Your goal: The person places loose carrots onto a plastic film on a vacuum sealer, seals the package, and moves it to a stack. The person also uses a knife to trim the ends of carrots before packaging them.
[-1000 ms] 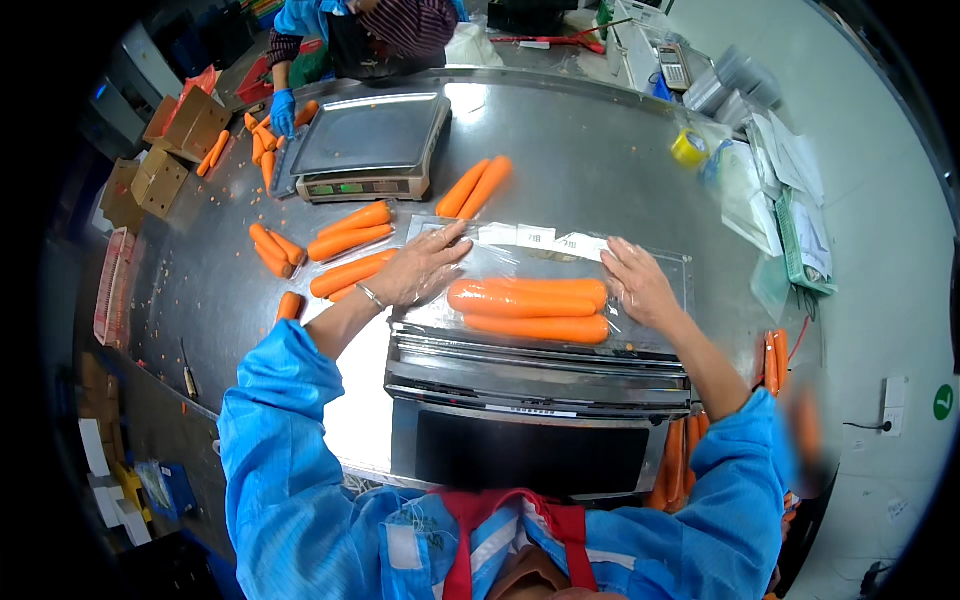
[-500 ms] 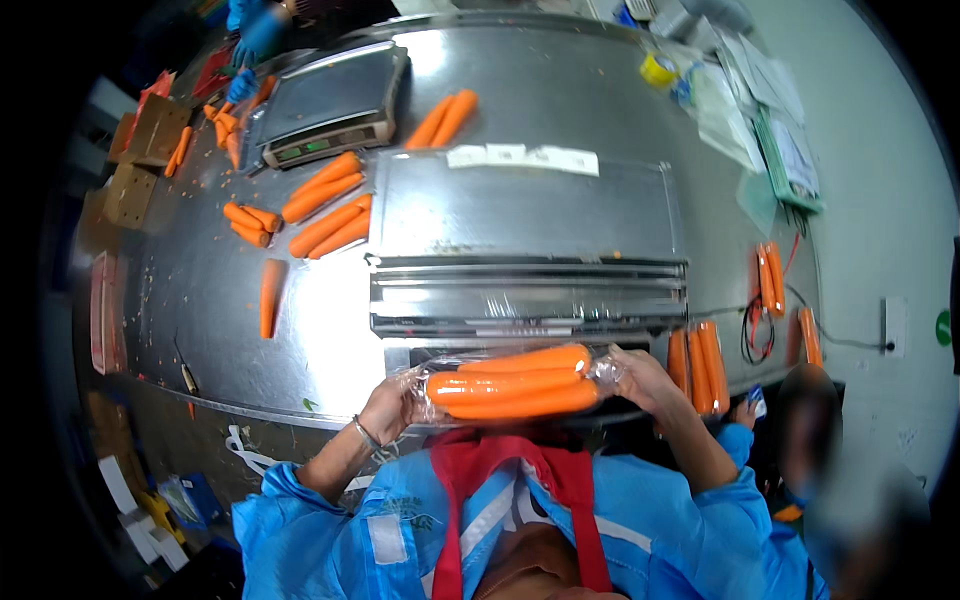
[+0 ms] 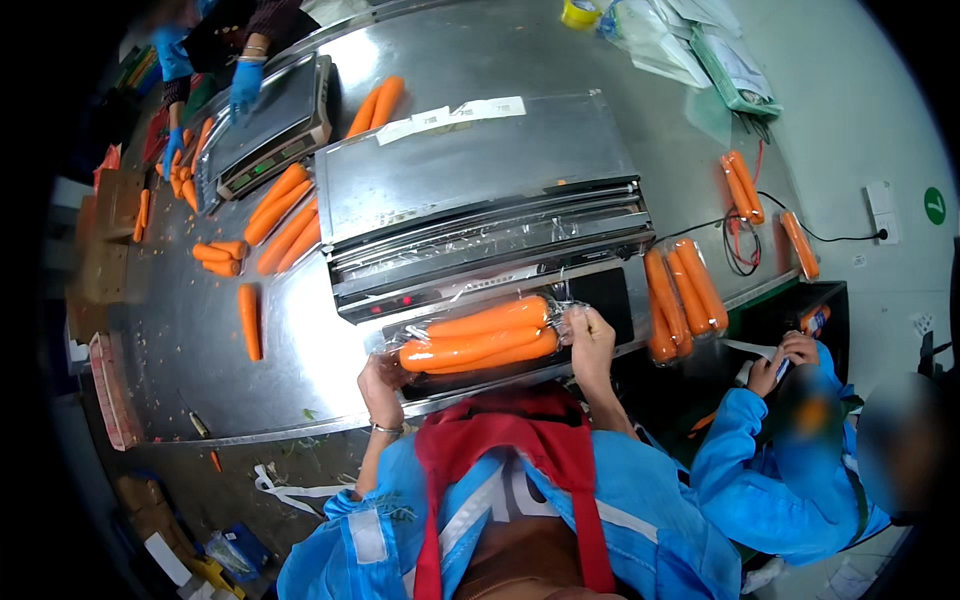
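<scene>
A pack of several carrots (image 3: 478, 352) in clear film lies between my hands, over the dark plate (image 3: 606, 303) at the front of the film-wrapping machine (image 3: 490, 245). My left hand (image 3: 382, 385) is closed on the gathered film at the pack's left end. At the right end, my right hand (image 3: 588, 338) pinches the twisted film, its fingers bent together. The pack lies nearly level; whether it presses on the plate I cannot tell. A small red light glows on the machine's front edge.
Wrapped carrot packs (image 3: 697, 287) lie right of the machine, near a cable (image 3: 740, 245). Loose carrots (image 3: 250, 320) and a scale (image 3: 270, 130) are at left. A co-worker's blue-gloved hand (image 3: 246, 88) is over the scale. At right, another co-worker's hands (image 3: 785, 358) hold something small.
My hands have brought the carrot pack forward over the dark plate. The view has turned and shifted. The gloved co-worker's hands have come further into view, and the right-hand co-worker shows more.
</scene>
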`<action>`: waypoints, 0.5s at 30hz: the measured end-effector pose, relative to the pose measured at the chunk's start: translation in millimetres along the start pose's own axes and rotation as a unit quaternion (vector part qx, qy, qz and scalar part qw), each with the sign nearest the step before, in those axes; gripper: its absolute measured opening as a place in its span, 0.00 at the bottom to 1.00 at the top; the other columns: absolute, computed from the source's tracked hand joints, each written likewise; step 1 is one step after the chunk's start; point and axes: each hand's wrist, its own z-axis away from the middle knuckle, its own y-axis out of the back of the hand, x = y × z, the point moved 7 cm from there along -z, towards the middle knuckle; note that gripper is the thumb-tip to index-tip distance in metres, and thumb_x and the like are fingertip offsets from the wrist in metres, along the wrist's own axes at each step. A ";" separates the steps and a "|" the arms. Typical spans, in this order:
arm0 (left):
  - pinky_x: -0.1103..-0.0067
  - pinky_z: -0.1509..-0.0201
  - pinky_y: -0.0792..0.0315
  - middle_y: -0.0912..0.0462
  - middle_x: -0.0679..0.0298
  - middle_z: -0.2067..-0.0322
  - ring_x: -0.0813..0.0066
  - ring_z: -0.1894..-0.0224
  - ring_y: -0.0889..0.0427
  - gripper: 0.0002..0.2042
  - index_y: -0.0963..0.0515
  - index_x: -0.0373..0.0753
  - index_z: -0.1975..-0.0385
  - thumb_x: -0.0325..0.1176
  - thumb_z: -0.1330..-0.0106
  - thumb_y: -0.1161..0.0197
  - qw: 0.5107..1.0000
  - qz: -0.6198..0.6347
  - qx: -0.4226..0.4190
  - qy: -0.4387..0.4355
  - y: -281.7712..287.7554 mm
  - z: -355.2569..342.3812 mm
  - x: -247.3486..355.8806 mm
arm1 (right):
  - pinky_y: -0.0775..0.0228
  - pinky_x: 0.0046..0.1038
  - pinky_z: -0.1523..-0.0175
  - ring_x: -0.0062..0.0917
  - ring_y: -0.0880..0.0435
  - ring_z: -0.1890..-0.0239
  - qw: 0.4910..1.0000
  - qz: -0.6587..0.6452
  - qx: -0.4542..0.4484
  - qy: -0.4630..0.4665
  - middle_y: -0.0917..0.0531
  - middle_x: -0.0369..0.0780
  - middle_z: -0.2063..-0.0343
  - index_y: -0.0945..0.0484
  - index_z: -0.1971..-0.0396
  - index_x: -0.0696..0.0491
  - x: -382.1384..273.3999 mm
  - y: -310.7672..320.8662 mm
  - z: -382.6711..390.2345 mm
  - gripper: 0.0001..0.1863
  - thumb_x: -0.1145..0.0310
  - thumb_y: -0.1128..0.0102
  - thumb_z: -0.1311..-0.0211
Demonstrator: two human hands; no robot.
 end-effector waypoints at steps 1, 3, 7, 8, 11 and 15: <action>0.76 0.69 0.26 0.18 0.57 0.67 0.68 0.68 0.19 0.24 0.25 0.33 0.61 0.46 0.32 0.64 1.000 -0.006 -0.005 -0.013 -1.9 4.4 5.5 | 0.37 0.18 0.76 0.11 0.29 0.79 0.999 0.021 0.023 0.022 0.23 0.33 0.80 0.24 0.75 0.60 -5.0 1.2 1.7 0.13 0.68 0.52 0.35; 0.74 0.64 0.26 0.18 0.58 0.65 0.67 0.65 0.19 0.23 0.26 0.33 0.60 0.46 0.34 0.63 0.999 0.008 -0.011 0.030 1.4 10.0 1.0 | 0.38 0.17 0.77 0.12 0.30 0.80 1.000 -0.015 0.012 -0.023 0.23 0.34 0.80 0.24 0.74 0.59 -4.4 5.0 5.8 0.13 0.68 0.53 0.35; 0.68 0.54 0.26 0.23 0.52 0.55 0.60 0.56 0.22 0.26 0.30 0.31 0.53 0.48 0.36 0.64 0.989 0.101 -0.076 0.071 7.9 26.1 -1.1 | 0.38 0.15 0.77 0.11 0.30 0.81 0.992 -0.081 0.014 -0.096 0.24 0.33 0.82 0.26 0.75 0.57 10.0 5.0 20.6 0.15 0.65 0.55 0.33; 0.67 0.54 0.26 0.24 0.49 0.53 0.57 0.55 0.22 0.28 0.32 0.29 0.51 0.49 0.35 0.64 0.986 0.116 -0.100 0.066 11.2 26.7 -2.9 | 0.38 0.15 0.76 0.11 0.30 0.81 0.992 -0.091 0.008 -0.083 0.25 0.33 0.83 0.27 0.76 0.57 12.8 5.5 22.3 0.16 0.63 0.55 0.32; 0.68 0.53 0.26 0.24 0.48 0.54 0.58 0.54 0.22 0.28 0.32 0.27 0.50 0.48 0.35 0.63 0.961 0.196 -0.157 0.120 6.7 32.1 4.9 | 0.37 0.16 0.75 0.12 0.30 0.81 0.986 -0.142 0.029 -0.081 0.26 0.33 0.83 0.27 0.77 0.57 11.9 4.9 28.0 0.17 0.61 0.56 0.32; 0.79 0.63 0.25 0.20 0.59 0.64 0.74 0.65 0.20 0.12 0.24 0.32 0.62 0.34 0.32 0.51 0.978 -0.141 -0.150 -0.040 6.9 27.6 27.2 | 0.39 0.17 0.76 0.13 0.31 0.81 0.991 -0.123 0.015 -0.055 0.27 0.33 0.84 0.28 0.76 0.56 15.4 4.4 25.6 0.17 0.62 0.56 0.32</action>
